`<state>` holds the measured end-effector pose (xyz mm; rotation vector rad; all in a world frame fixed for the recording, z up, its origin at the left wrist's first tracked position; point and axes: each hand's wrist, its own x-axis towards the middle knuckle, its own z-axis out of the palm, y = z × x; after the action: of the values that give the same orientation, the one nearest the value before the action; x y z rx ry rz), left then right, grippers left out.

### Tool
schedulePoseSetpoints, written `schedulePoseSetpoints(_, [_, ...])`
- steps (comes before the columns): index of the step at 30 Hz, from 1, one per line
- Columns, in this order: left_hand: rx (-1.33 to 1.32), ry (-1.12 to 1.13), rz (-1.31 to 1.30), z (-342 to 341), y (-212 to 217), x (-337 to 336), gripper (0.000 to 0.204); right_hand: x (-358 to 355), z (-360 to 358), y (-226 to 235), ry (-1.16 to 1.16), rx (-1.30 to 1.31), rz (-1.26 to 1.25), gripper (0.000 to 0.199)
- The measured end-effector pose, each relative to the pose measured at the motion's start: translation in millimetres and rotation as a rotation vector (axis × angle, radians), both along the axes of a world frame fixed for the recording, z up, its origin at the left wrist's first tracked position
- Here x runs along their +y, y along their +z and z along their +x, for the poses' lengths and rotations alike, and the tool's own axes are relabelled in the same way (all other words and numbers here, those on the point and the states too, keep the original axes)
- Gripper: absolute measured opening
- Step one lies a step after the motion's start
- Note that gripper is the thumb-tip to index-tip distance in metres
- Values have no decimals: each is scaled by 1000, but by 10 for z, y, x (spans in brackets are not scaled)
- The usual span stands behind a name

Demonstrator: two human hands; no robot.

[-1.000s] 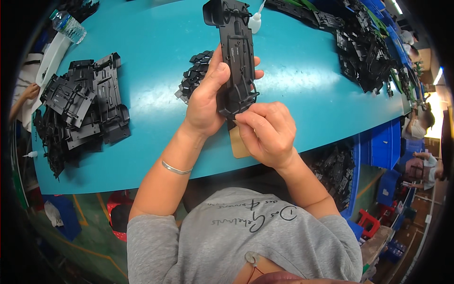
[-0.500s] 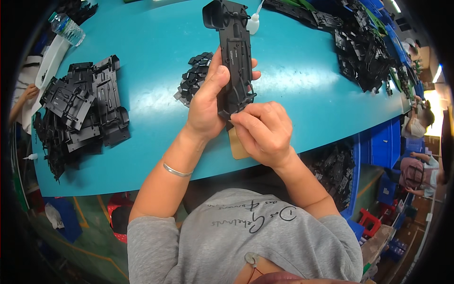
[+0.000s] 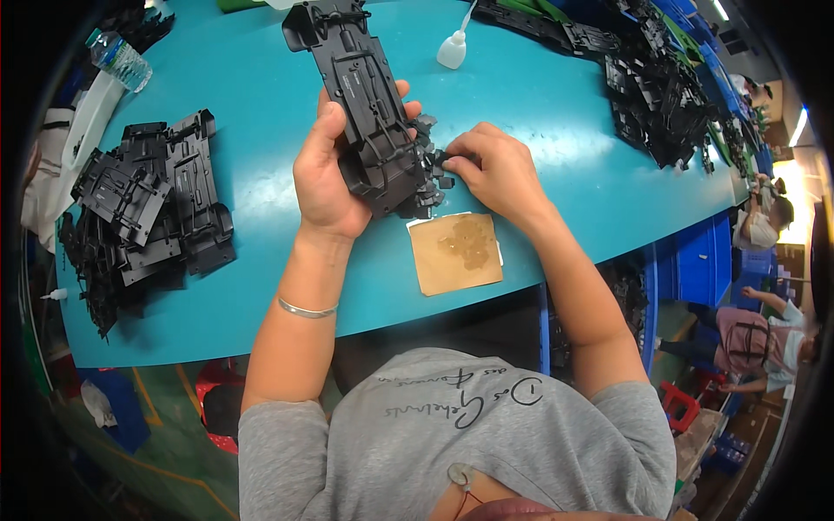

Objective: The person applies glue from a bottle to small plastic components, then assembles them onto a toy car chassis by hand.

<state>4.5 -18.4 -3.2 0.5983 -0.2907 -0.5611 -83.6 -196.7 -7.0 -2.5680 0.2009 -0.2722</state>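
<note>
A long black plastic vehicle chassis (image 3: 360, 91) with moulded axles is held up and tilted in my left hand (image 3: 328, 191), thumb along one side and fingers round the other. Partly hidden beneath its near end is a pile of small black plastic parts (image 3: 424, 198). At the right edge of that pile, my right hand (image 3: 499, 169) has thumb and forefinger pinched on a small black plastic part (image 3: 440, 160); whether it has left the pile I cannot tell. Closer to me lies a square of brown cardboard (image 3: 434, 256) with a wet-looking stain.
Stacked black chassis (image 3: 130, 195) cover the table's left side, and more black parts (image 3: 665, 113) are heaped at the far right. A white squeeze bottle (image 3: 453, 50) stands beyond my right hand. A water bottle (image 3: 122, 61) is at far left; blue crates (image 3: 695, 260) stand off the right edge.
My left hand has swung the chassis to the left and tilted it. My right hand has left the chassis's near end and reached to the small parts, uncovering the cardboard.
</note>
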Motion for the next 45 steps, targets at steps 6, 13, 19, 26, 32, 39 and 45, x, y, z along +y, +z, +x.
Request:
schedulePoseSetpoints(6, [-7, 21, 38, -24, 13, 6, 57, -23, 2, -7, -34, 18, 129, 9])
schedulePoseSetpoints(13, [26, -28, -18, -12, 8, 14, 47, -133, -165, 187, -99, 200, 849, 5])
schedulePoseSetpoints(19, [19, -32, -13, -6, 9, 0, 47, -33, -513, 173, -17, 173, 944, 9])
schedulePoseSetpoints(26, [-1, -32, -14, -3, -1, -6, 45, 163, -709, 136, 189, 46, 389, 14])
schedulePoseSetpoints(32, [4, -31, -23, -7, -8, -3, 43, 273, -700, 30, 204, -53, 219, 4])
schedulePoseSetpoints(39, [-35, 0, 46, -24, 12, 1, 58, 280, -716, -71, 240, -232, -21, 6])
schedulePoseSetpoints(45, [-22, -38, -19, -3, 0, -8, 44, 291, -744, -107, 211, -253, -53, 8])
